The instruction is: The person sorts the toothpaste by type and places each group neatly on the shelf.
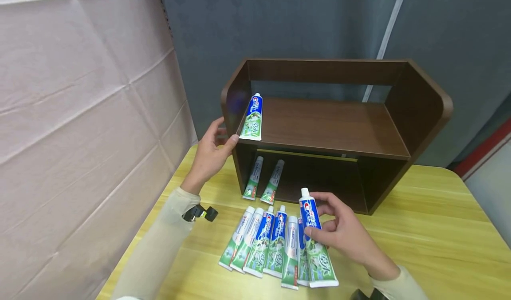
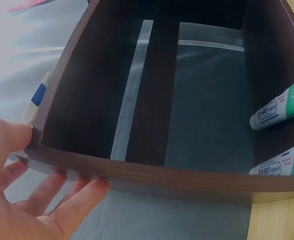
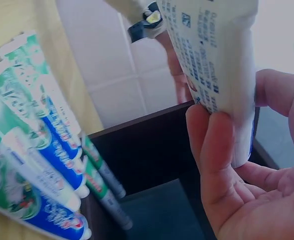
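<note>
Held tube (image 1: 312, 220): blue/green toothpaste, in the right hand (image 1: 343, 233), pinched between thumb and fingers. It's at the right end of the table row, cap toward the rack, partly covering the last tube there. Can't tell if its bottom end touches anything. Right wrist view shows its white printed back.

Tube row (image 1: 261, 242): six on the table, side by side, caps toward the rack. Left to right: two white/green, two blue/green, one white/green, one blue/green mostly hidden.

Rack (image 1: 327, 122): dark brown, two levels, just beyond the row. Left hand (image 1: 209, 158) grips its left side panel, thumb at the front edge by the upper board, fingers on the outer face. Hands well apart.

Upper level: one blue/green tube (image 1: 253, 118) at the left end, near the left thumb. Lower level: two grey-and-green tubes, left one (image 1: 253, 179) and right one (image 1: 273, 182), slightly apart.

Around: yellow wood-grain table (image 1: 419, 202), dark grey curtain (image 1: 299, 16) behind, pale creased sheet (image 1: 72, 91) at left.
</note>
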{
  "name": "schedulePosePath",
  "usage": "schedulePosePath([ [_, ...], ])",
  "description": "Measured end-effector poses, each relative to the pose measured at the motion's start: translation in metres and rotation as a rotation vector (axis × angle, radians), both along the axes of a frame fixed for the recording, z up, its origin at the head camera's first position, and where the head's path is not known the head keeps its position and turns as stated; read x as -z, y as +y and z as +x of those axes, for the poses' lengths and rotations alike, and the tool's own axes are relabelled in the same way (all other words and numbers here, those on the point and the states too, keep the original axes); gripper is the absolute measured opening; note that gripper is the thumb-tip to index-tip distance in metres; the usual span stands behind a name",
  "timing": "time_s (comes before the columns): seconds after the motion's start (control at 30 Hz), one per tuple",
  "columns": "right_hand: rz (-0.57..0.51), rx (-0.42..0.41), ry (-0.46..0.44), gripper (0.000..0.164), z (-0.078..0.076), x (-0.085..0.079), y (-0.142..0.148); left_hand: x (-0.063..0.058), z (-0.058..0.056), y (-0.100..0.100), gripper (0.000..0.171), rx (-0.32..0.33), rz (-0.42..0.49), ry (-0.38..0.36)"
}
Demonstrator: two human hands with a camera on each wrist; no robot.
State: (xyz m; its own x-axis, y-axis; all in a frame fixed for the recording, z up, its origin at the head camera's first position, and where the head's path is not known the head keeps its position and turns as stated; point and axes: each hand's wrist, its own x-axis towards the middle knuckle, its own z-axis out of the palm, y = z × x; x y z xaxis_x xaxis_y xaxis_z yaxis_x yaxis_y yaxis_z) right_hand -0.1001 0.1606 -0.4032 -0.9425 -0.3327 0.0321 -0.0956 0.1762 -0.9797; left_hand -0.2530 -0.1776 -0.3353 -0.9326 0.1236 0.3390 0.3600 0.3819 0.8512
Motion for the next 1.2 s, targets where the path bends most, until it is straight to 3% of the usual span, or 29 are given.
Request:
schedulePosePath([
  [0.17, -0.025, -0.002, 0.049, 0.071, -0.004, -0.01, -0.001, 0.001, 0.0, 0.002, 0.059, -0.015, -0.008, 0.022],
  [0.73, -0.021, 0.015, 0.144, 0.069, -0.026, -0.046, -0.009, -0.001, -0.004, 0.01, 0.062, -0.023, 0.026, -0.032],
  [1.2, 0.033, 0.081, 0.154, 0.072, -0.048, -0.087, -0.014, -0.001, -0.002, 0.012, 0.059, -0.01, 0.031, -0.023],
])
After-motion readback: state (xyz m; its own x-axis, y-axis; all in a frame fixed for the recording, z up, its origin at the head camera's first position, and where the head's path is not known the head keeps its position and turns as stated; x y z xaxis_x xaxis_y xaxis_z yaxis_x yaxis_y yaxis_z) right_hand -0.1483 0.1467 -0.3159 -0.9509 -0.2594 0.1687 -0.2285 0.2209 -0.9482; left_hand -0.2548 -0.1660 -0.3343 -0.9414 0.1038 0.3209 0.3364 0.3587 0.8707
